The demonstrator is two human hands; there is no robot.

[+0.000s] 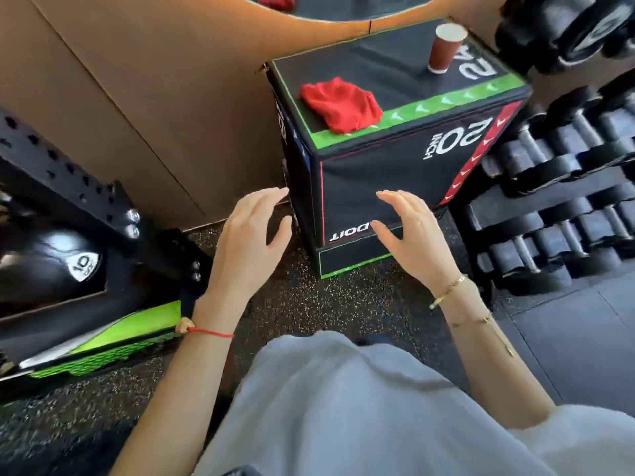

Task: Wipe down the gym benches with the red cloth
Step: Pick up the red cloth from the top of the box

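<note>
A: Where's the red cloth (340,104)?

B: Bunched on top of the black box (385,173), near-left corner, its front edge lapping onto the green border strip. One cloth only.

A: Your hands?

B: Both empty, fingers apart & relaxed, nothing in either grip. Left hand (249,242) hovers by the box's left front edge; right hand (410,235) is in front of the box's front face, low down. Can't tell if fingertips touch the fabric.

A: Anything else up top?

B: One paper cup (445,48), upright, far-right part, well apart from the cloth.

A: Room to move?

B: Tight. Brown wall panel (137,97) just left of the box, dumbbell rack (556,201) just right of it, black steel frame (68,180) w/ a 10-marked weight (51,266) on my left. Open speckled floor (326,304) between me & the box.
</note>
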